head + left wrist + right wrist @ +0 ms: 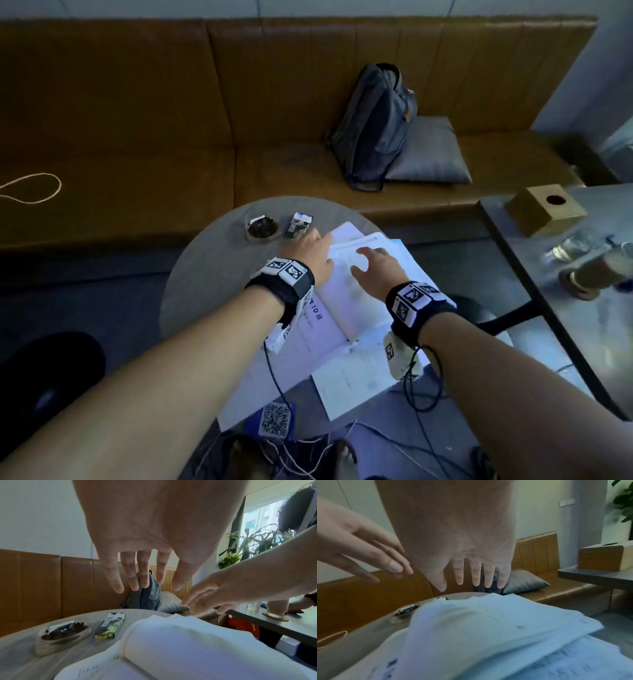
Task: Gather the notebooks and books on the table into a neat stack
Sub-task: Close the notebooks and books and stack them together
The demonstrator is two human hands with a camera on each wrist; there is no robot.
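A loose pile of white notebooks and books (356,301) lies askew on the round grey table (205,274), with an open notebook on top. Under it a sheet or thin book (352,380) juts toward me, and a blue cover with a QR code (274,419) shows at the near edge. My left hand (317,248) hovers at the pile's far left corner, fingers (145,577) straight and spread. My right hand (368,263) is over the top page, fingers (476,574) also straight. Neither hand holds anything. The pile (488,628) fills the wrist views below the hands.
An ashtray (262,228) and a cigarette pack (299,222) sit on the table just left of the pile. A backpack (376,126) and cushion (428,150) lie on the brown bench behind. A second table (565,325) at right holds a wooden tissue box (544,209) and glasses.
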